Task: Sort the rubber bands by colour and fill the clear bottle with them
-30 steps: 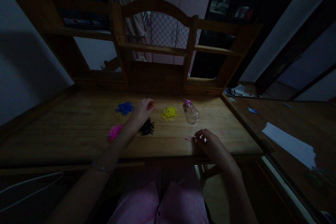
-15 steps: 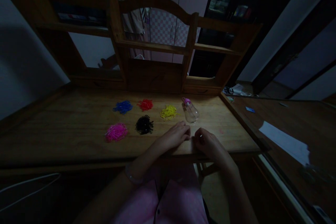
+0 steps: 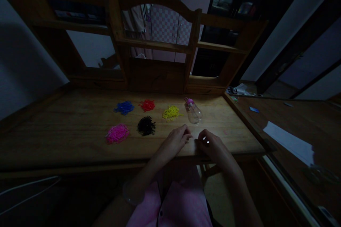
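My left hand (image 3: 177,140) rests low over the desk's front with its fingers curled together. A few pale pink bits show under its fingertips, but I cannot make out what it grips. Just to its right, my right hand (image 3: 211,143) has thumb and forefinger pinched into a ring; anything between the tips is too small to name. The two hands are slightly apart. Behind them lies a clear bulb-shaped bottle (image 3: 195,115) with a purple-pink cap, on its side. Left of it are piles of thin rubber-band-like pieces: yellow (image 3: 171,112), red (image 3: 147,105), black (image 3: 146,126), blue (image 3: 124,107) and pink (image 3: 117,133).
The wooden desk (image 3: 87,113) has a raised shelf unit (image 3: 160,46) along its back. To the right, a lower brown surface holds white paper (image 3: 289,142) and a small blue card (image 3: 254,109). A white cable (image 3: 29,188) hangs at the lower left.
My left hand has come from over the red pile to beside my right hand, uncovering the red and black piles. My right hand has stayed near the same spot, still pinched.
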Tool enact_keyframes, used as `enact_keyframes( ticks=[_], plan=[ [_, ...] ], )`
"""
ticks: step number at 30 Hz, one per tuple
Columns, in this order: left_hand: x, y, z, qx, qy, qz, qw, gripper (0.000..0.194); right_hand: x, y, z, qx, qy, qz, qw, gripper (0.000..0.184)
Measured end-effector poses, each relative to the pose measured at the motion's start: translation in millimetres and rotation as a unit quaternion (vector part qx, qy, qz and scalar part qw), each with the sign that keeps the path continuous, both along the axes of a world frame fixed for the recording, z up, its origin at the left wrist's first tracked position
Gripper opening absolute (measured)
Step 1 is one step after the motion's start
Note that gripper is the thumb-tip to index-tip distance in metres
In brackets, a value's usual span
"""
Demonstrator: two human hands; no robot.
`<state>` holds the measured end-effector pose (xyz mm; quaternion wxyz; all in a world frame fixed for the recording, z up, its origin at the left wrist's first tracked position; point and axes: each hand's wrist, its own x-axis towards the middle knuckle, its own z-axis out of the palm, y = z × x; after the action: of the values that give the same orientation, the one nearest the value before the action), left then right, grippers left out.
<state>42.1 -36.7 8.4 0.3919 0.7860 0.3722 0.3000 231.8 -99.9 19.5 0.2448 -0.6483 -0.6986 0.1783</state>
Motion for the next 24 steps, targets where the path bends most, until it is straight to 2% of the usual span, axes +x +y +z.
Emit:
enact_keyframes(
  ticks=[2, 7, 12, 15, 18, 21, 24],
  plan=[
    [-0.4, -0.5, -4.2, -0.041, -0.036, 0.036, 0.998, 0.011, -3.3, 1.9, 1.5, 0.000, -0.012, -0.003, 1.000, 0.003],
    [-1.7, -4.2, -11.8, -0.104, -0.115, 0.054, 0.986, 0.016, -11.1, 5.5, 1.8, 0.010, -0.037, -0.036, 0.999, 0.004],
    [1.4, -5.9, -18.9, -0.123, -0.161, 0.081, 0.976, 0.018, -23.8, 4.8, 1.1, 0.055, 0.052, -0.072, 0.995, 0.011],
    [0.0, -8.2, -17.5, -0.098, -0.152, 0.101, 0.978, 0.017, -31.1, 2.6, 1.9, 0.090, 0.106, -0.094, 0.986, 0.012],
    [-3.8, -11.3, -12.5, -0.039, -0.116, 0.118, 0.985, 0.013, -31.5, -0.2, 1.0, 0.100, 0.134, -0.111, 0.980, 0.011],
    [-5.8, -12.2, -9.0, 0.001, -0.080, 0.103, 0.991, 0.010, -26.4, -2.0, -4.1, 0.097, 0.162, -0.124, 0.974, 0.011],
    [-5.3, -9.3, -8.7, 0.011, -0.040, 0.075, 0.996, 0.008, -21.6, -1.2, -12.0, 0.092, 0.205, -0.121, 0.967, 0.015]
  ],
)
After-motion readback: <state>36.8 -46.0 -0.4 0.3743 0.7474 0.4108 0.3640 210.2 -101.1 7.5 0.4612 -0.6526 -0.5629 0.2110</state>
